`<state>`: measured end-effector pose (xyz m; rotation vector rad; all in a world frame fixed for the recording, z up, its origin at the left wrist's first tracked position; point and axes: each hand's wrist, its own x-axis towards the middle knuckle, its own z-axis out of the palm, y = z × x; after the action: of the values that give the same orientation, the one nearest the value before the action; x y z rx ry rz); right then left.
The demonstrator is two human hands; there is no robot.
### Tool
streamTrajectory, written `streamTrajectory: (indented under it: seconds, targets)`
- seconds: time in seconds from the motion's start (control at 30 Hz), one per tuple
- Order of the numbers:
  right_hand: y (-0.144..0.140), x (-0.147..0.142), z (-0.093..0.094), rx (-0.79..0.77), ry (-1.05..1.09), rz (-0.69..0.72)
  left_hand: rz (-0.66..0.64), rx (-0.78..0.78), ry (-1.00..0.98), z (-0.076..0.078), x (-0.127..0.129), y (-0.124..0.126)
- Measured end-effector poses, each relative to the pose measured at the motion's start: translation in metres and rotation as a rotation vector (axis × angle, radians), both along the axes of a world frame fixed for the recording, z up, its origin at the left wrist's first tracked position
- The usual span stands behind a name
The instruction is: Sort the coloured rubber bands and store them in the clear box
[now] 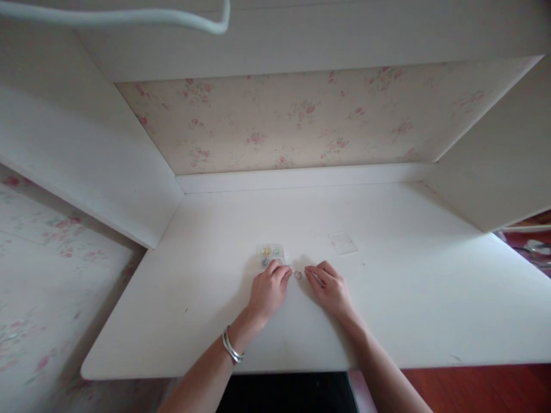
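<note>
A small ring [298, 275] lies on the white desk between my two hands. My left hand [269, 289] is closed in a pinch just left of the ring, with something tiny and pale at the fingertips that I cannot make out. It partly covers a small clear plastic box [260, 250], whose compartments hold small yellow, green and dark ring-like pieces. On the ring's other side, my right hand [330, 291] rests near the desk surface with thumb and fingers pinched together; whatever they hold, if anything, is too small to name. A silver bangle [232, 346] circles my left wrist.
A clear, flat plastic lid [343, 242] lies on the white desk [408, 304] beyond my right hand. White side panels and a flowered back wall [301, 123] enclose the desk. A pale cable [120, 17] crosses the top left.
</note>
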<state>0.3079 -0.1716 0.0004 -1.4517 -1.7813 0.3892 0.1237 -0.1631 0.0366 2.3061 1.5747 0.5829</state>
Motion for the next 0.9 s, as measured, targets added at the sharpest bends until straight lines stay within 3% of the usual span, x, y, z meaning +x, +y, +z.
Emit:
streamTrajectory:
  seconds: [0.13, 0.47, 0.67, 0.9]
  targets:
    - [-0.004, -0.004, 0.003, -0.043, -0.192, 0.165, 0.071, 0.055, -0.004, 0.003, -0.014, 0.01]
    - [-0.003, -0.007, 0.005, -0.088, -0.307, 0.163, 0.044, 0.031, 0.073, 0.001, -0.019, 0.021]
    - [-0.002, -0.005, 0.001, -0.078, -0.282, 0.164, 0.074, 0.051, -0.028, 0.004, -0.03, 0.006]
    - [0.0, -0.003, -0.001, -0.092, -0.168, 0.171, 0.023, -0.048, -0.15, -0.007, -0.037, -0.023]
